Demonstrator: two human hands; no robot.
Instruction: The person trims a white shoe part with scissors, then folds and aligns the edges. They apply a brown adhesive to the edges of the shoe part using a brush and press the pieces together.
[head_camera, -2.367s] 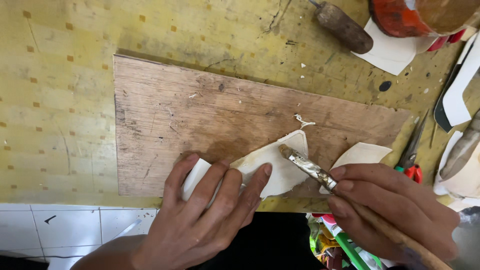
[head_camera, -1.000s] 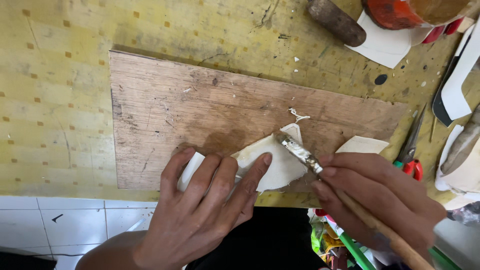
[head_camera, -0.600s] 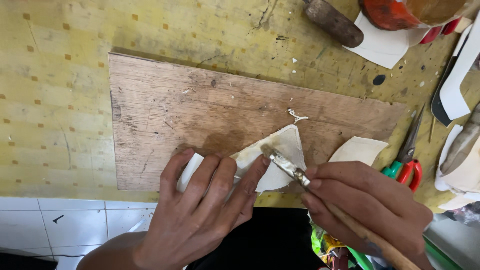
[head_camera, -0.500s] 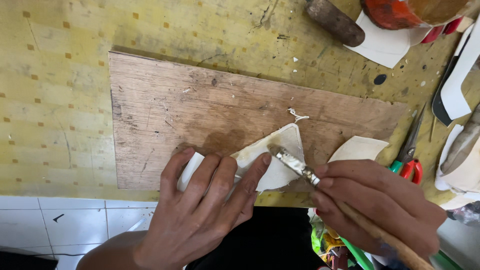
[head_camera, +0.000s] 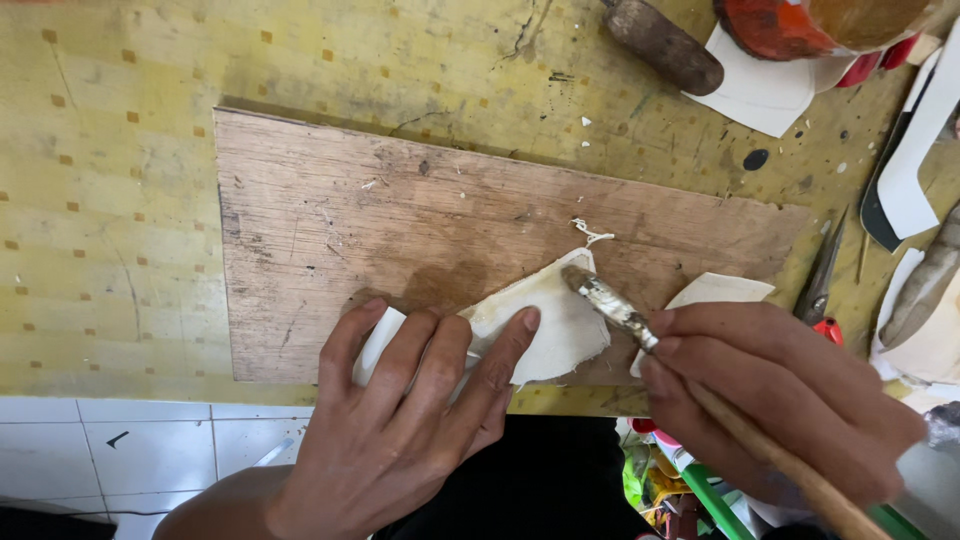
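A cream piece of material (head_camera: 555, 315) lies on a worn wooden board (head_camera: 400, 225). My left hand (head_camera: 410, 420) lies flat on it with fingers spread, pinning its left part to the board. My right hand (head_camera: 780, 400) grips a wooden-handled brush (head_camera: 640, 325), whose glue-caked tip rests on the upper right corner of the cream piece. A second cream piece (head_camera: 710, 295) lies partly under my right hand.
The board sits on a yellow patterned table cover (head_camera: 110, 200). Red-handled scissors (head_camera: 822, 290) lie to the right. A brown tool handle (head_camera: 660, 45), white paper (head_camera: 770, 95) and a red-orange container (head_camera: 790, 20) sit at the top right. White floor tiles (head_camera: 120, 450) show below the table edge.
The brush tip slid back and forth over the cream piece, and is now at its upper right corner. My left hand stayed pressed on the piece.
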